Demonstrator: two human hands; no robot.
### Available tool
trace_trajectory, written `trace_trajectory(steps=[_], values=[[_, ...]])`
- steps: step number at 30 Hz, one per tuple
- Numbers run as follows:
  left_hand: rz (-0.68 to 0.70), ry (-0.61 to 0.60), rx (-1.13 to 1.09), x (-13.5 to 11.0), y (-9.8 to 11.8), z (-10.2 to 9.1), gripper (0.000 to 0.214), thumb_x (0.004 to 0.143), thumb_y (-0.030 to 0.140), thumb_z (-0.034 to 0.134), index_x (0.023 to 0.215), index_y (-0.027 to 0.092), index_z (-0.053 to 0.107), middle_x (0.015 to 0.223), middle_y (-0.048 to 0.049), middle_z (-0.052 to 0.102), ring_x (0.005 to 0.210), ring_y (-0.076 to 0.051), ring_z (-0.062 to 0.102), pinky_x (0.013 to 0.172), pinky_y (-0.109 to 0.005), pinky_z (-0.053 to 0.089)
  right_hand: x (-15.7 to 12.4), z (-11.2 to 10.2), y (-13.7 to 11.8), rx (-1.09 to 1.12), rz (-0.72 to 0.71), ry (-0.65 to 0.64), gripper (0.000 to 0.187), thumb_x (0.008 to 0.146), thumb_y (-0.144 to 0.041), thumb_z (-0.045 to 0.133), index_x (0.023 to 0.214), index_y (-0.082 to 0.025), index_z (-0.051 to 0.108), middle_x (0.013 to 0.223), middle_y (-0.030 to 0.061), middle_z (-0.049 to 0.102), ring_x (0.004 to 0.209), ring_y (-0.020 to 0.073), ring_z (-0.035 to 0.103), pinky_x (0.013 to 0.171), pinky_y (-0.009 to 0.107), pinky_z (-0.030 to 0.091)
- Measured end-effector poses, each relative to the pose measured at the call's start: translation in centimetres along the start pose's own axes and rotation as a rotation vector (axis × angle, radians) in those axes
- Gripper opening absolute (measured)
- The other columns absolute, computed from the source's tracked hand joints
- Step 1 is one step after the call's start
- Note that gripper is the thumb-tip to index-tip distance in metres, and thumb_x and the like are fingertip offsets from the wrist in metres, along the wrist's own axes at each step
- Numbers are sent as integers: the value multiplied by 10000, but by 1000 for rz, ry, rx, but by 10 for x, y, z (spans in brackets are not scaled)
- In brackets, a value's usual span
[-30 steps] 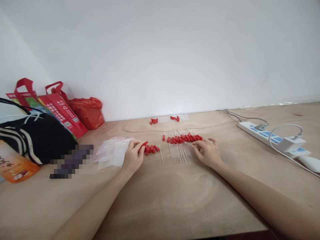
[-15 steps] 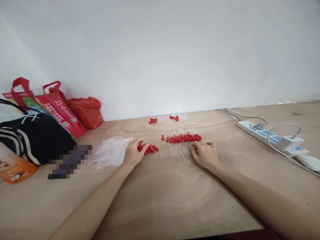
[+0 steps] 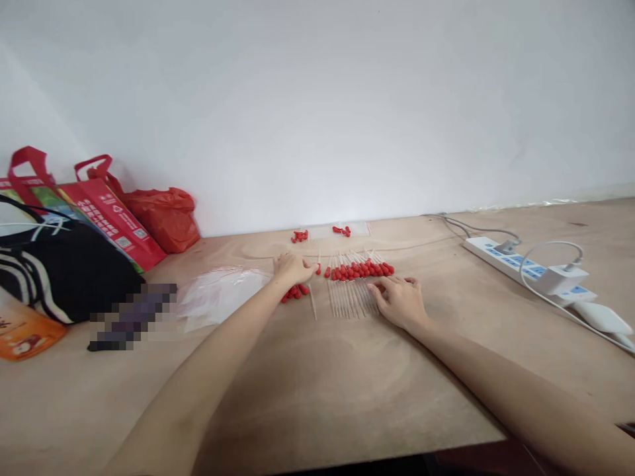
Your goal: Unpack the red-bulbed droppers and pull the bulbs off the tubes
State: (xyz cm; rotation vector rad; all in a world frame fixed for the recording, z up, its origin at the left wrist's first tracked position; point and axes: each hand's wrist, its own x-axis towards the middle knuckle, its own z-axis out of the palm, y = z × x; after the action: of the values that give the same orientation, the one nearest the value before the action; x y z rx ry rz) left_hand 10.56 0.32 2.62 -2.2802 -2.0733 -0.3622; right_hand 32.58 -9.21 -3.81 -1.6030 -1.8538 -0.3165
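Two bare hands work over a wooden counter (image 3: 357, 383) set against a pale wall (image 3: 347, 119). The left hand (image 3: 292, 268) stretches above a small pile of loose red bulbs (image 3: 296, 292), its fingertips at a single red-tipped piece (image 3: 318, 269) that lies just left of a packed row of red bulbs (image 3: 360, 270) on thin clear stems. The left grip is bent inward at thumb and fingers; whether it pinches that piece cannot be told. The right hand (image 3: 399, 301) rests low at the right end of a rank of clear tubes (image 3: 348, 301), lying side by side on the near side of the row. Its grip is loosely curled, and whether a tube sits between the fingertips cannot be told. One lone tube (image 3: 312, 304) lies between the pile and the rank. Clear plastic bags (image 3: 218, 301) are heaped at left, near a black bag (image 3: 82, 277) with white stripes; a white power strip (image 3: 501, 256) stretches along the right.
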Motion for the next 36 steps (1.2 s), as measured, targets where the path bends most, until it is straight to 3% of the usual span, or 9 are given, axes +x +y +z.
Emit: trace_trajectory(steps=[5,9,13,16,19,22,26,32,36], values=[[-16,-23,-3,23,17,23,349,620,500,585,589,155,632,841,-125,654,928,-308,546,796,-434,365,5,-1,10,-4,62,26,304,836,-372,386,677,-198,579,683,14,649,714,164,567,768,355,248],[-5,73,-19,20,15,22,347,683,433,549,624,98,618,890,-148,633,940,-295,535,803,-432,343,7,-2,14,8,82,36,291,829,-362,396,668,-200,576,681,13,646,721,173,565,783,368,243],[61,257,-30,-9,2,6,242,712,340,528,638,126,613,949,-112,603,1022,-300,464,822,-442,306,7,-2,14,78,42,64,243,823,-341,413,724,-205,588,701,10,640,734,169,570,814,374,257],[325,522,-77,-47,-15,2,121,699,281,560,655,176,603,908,-69,612,907,-243,509,788,-415,316,6,-1,11,187,-78,90,204,819,-323,428,851,-198,587,822,38,633,800,167,564,793,337,317],[529,622,-109,-82,-28,7,98,736,263,551,677,200,598,843,-33,630,810,-191,534,795,-395,304,3,-3,3,245,-236,120,280,814,-333,450,1027,-179,547,987,86,586,935,182,521,787,313,364],[650,652,-139,-103,-31,14,59,747,248,559,721,213,598,808,-10,640,795,-168,539,796,-369,306,-1,-7,-9,195,-387,105,353,815,-356,465,1125,-193,512,1098,102,536,1017,199,475,849,348,345],[743,670,-165,-107,-24,19,25,740,232,581,735,211,593,778,2,646,768,-154,538,767,-348,320,-5,-7,-23,122,-501,65,325,818,-374,477,1108,-240,538,1115,75,542,1003,196,470,903,406,282],[801,683,-191,-103,-21,20,19,741,220,587,725,211,593,754,10,650,763,-147,536,750,-334,336,-6,2,-31,159,-537,27,198,835,-330,466,953,-258,608,959,20,611,911,163,489,909,410,246],[814,624,-198,-102,-21,20,129,730,334,604,776,213,610,840,-14,658,845,-184,543,798,-366,346,-6,5,-31,197,-544,39,168,835,-295,465,894,-249,616,877,3,621,876,150,490,912,403,234]])
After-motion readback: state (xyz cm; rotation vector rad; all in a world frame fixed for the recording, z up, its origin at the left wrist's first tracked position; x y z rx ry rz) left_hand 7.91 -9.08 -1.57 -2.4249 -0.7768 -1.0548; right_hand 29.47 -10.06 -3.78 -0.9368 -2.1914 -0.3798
